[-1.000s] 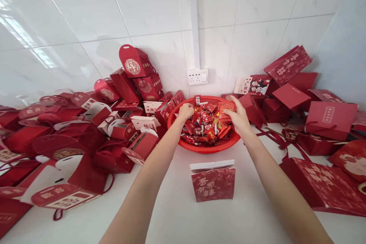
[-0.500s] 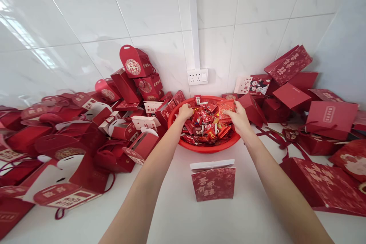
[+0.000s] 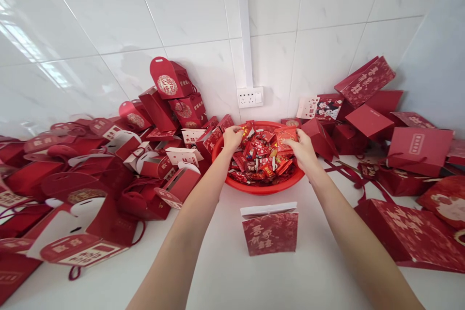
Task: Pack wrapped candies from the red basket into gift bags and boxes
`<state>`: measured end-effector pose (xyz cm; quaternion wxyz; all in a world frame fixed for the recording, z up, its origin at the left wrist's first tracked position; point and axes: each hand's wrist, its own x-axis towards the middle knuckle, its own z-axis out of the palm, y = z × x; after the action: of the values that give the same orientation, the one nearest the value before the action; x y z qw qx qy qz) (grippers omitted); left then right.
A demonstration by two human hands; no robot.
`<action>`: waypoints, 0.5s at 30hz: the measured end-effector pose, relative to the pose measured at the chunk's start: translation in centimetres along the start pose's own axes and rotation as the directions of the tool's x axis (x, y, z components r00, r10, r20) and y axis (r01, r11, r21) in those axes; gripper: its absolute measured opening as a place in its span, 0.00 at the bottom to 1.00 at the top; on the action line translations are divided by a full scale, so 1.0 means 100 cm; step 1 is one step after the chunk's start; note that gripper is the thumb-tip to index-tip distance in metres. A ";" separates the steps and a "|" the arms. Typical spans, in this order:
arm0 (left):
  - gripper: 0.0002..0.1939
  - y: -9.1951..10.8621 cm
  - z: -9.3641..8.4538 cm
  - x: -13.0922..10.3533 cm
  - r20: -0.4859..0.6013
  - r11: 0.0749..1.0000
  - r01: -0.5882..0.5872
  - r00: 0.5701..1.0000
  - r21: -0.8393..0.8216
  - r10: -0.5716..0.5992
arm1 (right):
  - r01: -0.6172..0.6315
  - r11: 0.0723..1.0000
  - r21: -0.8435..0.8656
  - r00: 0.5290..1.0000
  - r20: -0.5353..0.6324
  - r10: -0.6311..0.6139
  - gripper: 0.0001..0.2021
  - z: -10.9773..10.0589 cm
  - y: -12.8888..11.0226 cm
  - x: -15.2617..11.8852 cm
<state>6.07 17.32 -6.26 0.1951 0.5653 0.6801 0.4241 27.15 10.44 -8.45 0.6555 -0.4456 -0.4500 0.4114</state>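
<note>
A red plastic basket [image 3: 262, 189] full of small wrapped candies [image 3: 259, 160] stands against the wall side of the table. Over its right rim, my right hand [image 3: 302, 149] pinches a flat, square orange-red packet [image 3: 286, 138] between thumb and fingers. My left hand [image 3: 232, 138] is at the basket's back left, its fingertips closed on the edge of a small red and yellow candy packet [image 3: 247, 131]. In front of the basket, between my forearms, a dark red paper gift box [image 3: 270, 233] with gold characters stands upright, its white top flap showing.
Many red gift boxes [image 3: 87, 179] are heaped on the left, some with their tops open. Further boxes [image 3: 420, 151] and a large red bag [image 3: 407, 235] lie on the right. A socket [image 3: 250, 97] is on the tiled wall behind the basket.
My left hand has shifted slightly up and left, and a red and yellow packet now shows at its fingertips. The right hand stays nearly still with its orange-red packet.
</note>
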 end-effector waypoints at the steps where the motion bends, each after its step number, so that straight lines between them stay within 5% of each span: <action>1: 0.15 0.001 -0.001 0.000 -0.012 1.000 -0.006 1.000 -0.013 0.006 | 0.000 1.000 0.000 1.000 0.003 0.000 0.16 0.000 0.000 0.000; 9: 0.20 0.003 -0.001 0.001 -0.012 0.996 -0.041 0.999 -0.083 0.040 | 0.011 1.000 0.008 1.000 0.020 -0.011 0.15 0.000 -0.003 -0.002; 15: 0.20 0.001 0.003 0.000 0.185 0.998 -0.058 0.981 -0.026 0.062 | 0.022 0.999 0.023 1.000 0.017 -0.023 0.13 0.001 -0.005 -0.004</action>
<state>6.33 17.44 -6.37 0.2505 0.6208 0.6371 0.3820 27.05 9.96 -8.03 0.6613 -0.4293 -0.4559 0.4130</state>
